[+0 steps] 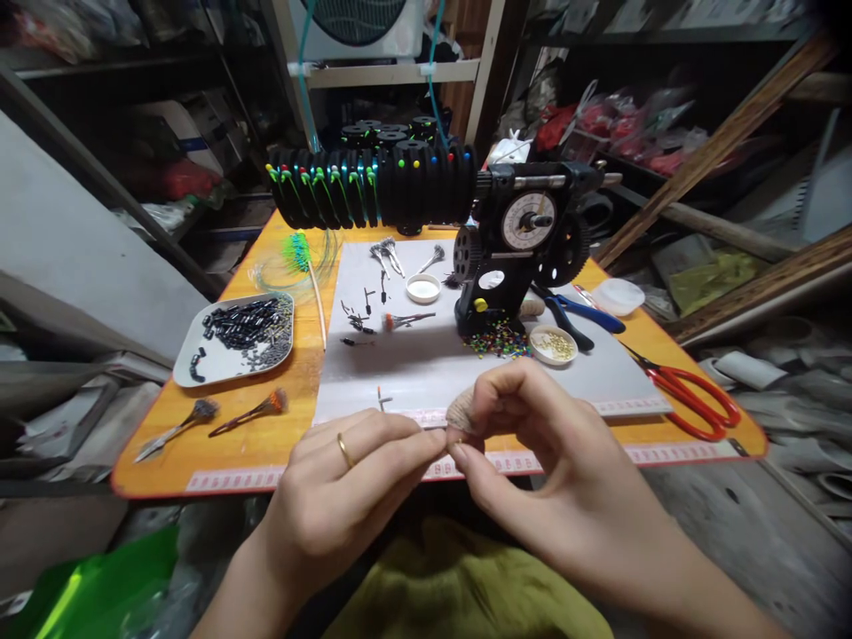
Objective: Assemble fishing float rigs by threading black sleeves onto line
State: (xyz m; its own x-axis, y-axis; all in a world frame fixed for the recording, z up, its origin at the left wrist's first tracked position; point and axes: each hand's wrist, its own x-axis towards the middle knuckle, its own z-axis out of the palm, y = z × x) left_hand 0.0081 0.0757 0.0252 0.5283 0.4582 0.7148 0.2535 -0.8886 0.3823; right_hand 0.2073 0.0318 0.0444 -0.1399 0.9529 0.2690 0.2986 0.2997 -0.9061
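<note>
My left hand [356,470], with a ring on one finger, and my right hand [539,435] meet at the fingertips above the table's front edge. Both are pinched closed around something tiny that I cannot make out. Tape wraps a fingertip of the right hand. Just beyond the hands, a small pin-like piece [381,399] lies on the white sheet [426,373]. To the right of it are a heap of coloured beads [499,340] and a white dish [554,346] of small gold-coloured pieces.
A black winding machine [519,240] with a dial and line spools [326,188] stands at the back. A tray [232,342] of black parts sits left; blue-handled pliers [586,312] and red-handled scissors [698,404] lie right. A printed measuring tape [639,455] runs along the front edge.
</note>
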